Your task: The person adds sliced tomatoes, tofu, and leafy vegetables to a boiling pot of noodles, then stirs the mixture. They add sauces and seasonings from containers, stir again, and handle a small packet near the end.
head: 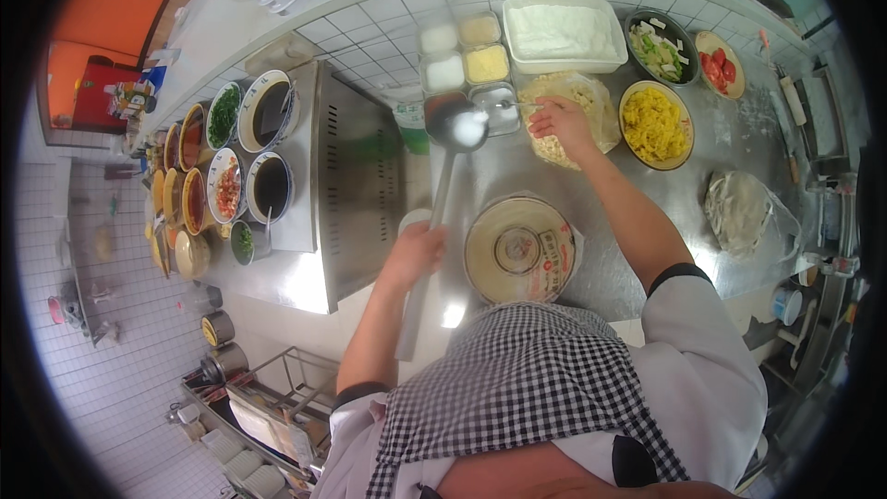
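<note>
My left hand (418,253) is closed around the long handle of a metal ladle (441,187), whose bowl holds a white substance and hangs over the near row of seasoning containers. Between the fingers of my right hand (558,123) is the handle of a small spoon (521,104); its head reaches over a clear container (494,111) at the row's near right. Beyond are containers of white (444,74) and yellow (486,64) contents. Beneath my right hand lies a plastic bag of pale, crumbly food (597,100). Nearer my apron stands a wide bowl covered with a printed plastic bag (516,249).
Along the wall stand a white tub of white powder (565,31), a dark bowl of chopped vegetables (662,48) and a plate of tomatoes (721,69). A bowl of yellow food (656,125) sits at right. Several sauce bowls (270,184) crowd the left counter's edge.
</note>
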The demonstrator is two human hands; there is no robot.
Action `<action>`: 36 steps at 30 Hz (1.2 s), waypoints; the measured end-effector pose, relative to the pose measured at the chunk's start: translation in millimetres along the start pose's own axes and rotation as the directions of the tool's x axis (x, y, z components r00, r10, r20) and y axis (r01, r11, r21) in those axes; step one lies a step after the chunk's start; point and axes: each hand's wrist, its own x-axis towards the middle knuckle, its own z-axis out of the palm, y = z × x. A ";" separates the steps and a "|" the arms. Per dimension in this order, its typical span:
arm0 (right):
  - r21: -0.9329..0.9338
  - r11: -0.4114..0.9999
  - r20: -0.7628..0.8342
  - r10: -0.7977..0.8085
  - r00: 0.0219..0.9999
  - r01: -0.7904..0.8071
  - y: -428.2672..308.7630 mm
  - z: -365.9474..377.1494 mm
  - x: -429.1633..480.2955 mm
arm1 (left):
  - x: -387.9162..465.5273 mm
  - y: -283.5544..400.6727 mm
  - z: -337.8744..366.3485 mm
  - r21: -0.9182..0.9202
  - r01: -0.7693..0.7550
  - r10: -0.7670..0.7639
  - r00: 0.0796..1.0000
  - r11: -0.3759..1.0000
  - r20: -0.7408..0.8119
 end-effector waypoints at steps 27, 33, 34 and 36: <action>0.263 0.957 0.029 0.117 0.993 -0.121 8.7 6.8 4.8 | -4.6 -1.1 -9.7 0.063 0.019 -0.014 0.997 0.998 -0.077; -0.120 0.992 0.057 0.046 0.997 -0.039 0.7 6.6 13.7 | 8.9 -2.4 4.5 -0.022 -0.011 0.012 0.999 1.000 0.030; -0.157 0.982 0.015 0.106 0.994 -0.102 6.3 11.9 16.4 | 8.8 -2.1 5.8 -0.034 -0.010 0.011 0.999 0.999 0.032; -0.013 0.990 0.018 0.143 0.990 -0.143 17.7 23.9 18.3 | 5.7 -1.3 4.7 -0.044 -0.006 0.006 1.000 0.999 0.005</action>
